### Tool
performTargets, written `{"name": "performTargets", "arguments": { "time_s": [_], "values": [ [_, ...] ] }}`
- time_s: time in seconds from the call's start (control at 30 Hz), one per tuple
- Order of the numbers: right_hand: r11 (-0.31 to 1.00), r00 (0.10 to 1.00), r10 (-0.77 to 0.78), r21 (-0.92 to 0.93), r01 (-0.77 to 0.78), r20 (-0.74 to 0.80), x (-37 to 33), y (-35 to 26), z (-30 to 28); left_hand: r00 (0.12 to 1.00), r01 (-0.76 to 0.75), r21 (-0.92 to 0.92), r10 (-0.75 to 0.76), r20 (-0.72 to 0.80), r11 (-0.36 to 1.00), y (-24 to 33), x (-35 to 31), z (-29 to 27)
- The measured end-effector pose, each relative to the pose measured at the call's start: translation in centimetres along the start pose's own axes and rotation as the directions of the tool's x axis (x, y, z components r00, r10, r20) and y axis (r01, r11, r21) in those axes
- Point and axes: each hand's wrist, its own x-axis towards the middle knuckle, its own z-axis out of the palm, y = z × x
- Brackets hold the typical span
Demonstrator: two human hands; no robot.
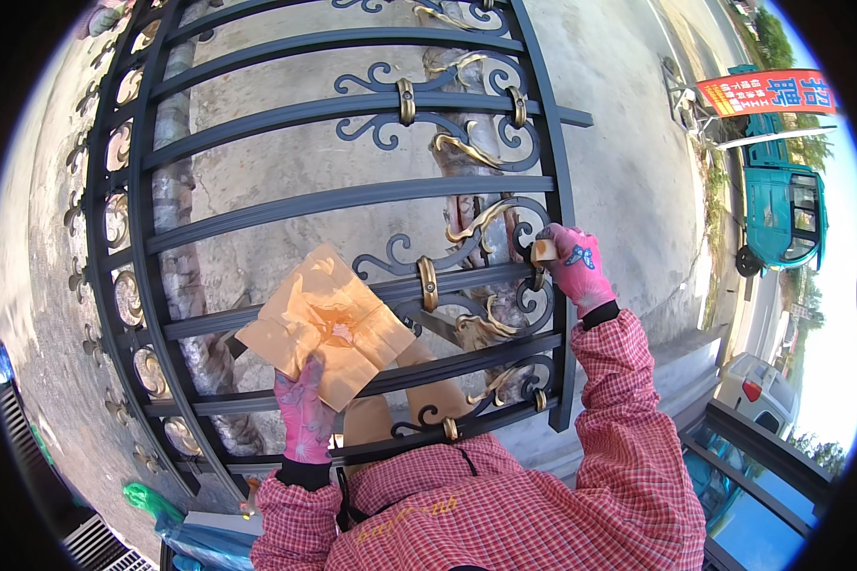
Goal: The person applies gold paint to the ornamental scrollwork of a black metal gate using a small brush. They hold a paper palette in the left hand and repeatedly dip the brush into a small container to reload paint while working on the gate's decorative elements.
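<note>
A dark grey metal fence panel (352, 203) with scrollwork, gold-coloured collars and gold-touched leaves lies in front of me. My left hand (305, 419), in a pink glove, grips the near edge of a square of brown cardboard (373, 347). Wet-looking orange-gold paint (331, 322) is smeared across the cardboard's middle. At the panel's right side, my right hand (583, 271), also pink-gloved, pinches a small pale sponge-like pad (543, 250). That pad is against or just above a scroll by a collar (538, 278) near the right rail; exact contact is hidden.
Wrapped supports (176, 190) lie beneath the panel on concrete ground. A teal three-wheeled vehicle (781, 214) and a red banner (767, 93) are off to the right, with a white car (757, 392) nearer. Blue and green plastic (148, 500) sits at lower left.
</note>
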Motion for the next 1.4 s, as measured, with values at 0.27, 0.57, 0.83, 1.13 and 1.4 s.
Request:
{"name": "performTargets", "arguments": {
  "time_s": [0.27, 0.57, 0.83, 1.13, 1.4],
  "values": [
    [0.999, 0.999, 0.042, 0.033, -0.042, 0.015, 1.3, 1.2, -0.5, 1.0, -0.005, 0.01, 0.005, 0.0, 1.0, 0.1, -0.2, 0.9],
    [0.992, 0.998, 0.062, 0.108, -0.062, 0.003, 1.4, 1.9, -0.2, 0.999, -0.005, 0.025, 0.004, 0.033, 1.0, -0.3, -0.7, 1.3],
    [0.995, 0.998, 0.051, 0.09, -0.049, -0.025, -1.1, 1.3, -0.2, 0.999, 0.013, 0.036, -0.014, 0.039, 0.999, -1.1, -0.6, 1.8],
    [0.98, 0.973, 0.095, 0.191, -0.055, -0.209, -2.6, 1.2, -0.8, 0.994, 0.078, 0.051, -0.082, 0.078, 0.996, -1.3, -1.3, 3.8],
    [0.843, 0.961, -0.01, 0.515, 0.157, -0.276, -6.8, -7.2, -3.4, 0.972, 0.112, 0.065, -0.123, 0.199, 0.992, -3.7, -1.8, 6.0]
  ]
}}
